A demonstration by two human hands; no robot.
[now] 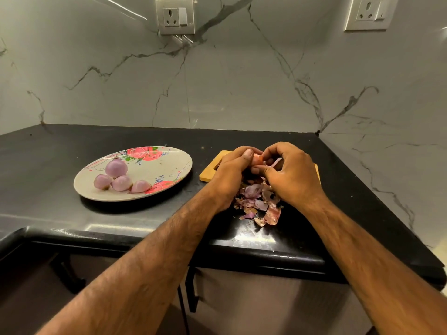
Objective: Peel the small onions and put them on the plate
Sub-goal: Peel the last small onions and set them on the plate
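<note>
Plate [158,168] with four peeled onions [116,167]

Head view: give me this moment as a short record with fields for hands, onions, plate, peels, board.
left hand: grips an onion over the cutting board
right hand: fingers pinch that onion's skin
plate: holds four peeled onions, left of the cutting board
peels: pile on the counter beneath the hands
cutting board: wooden, mostly hidden by the hands
</note>
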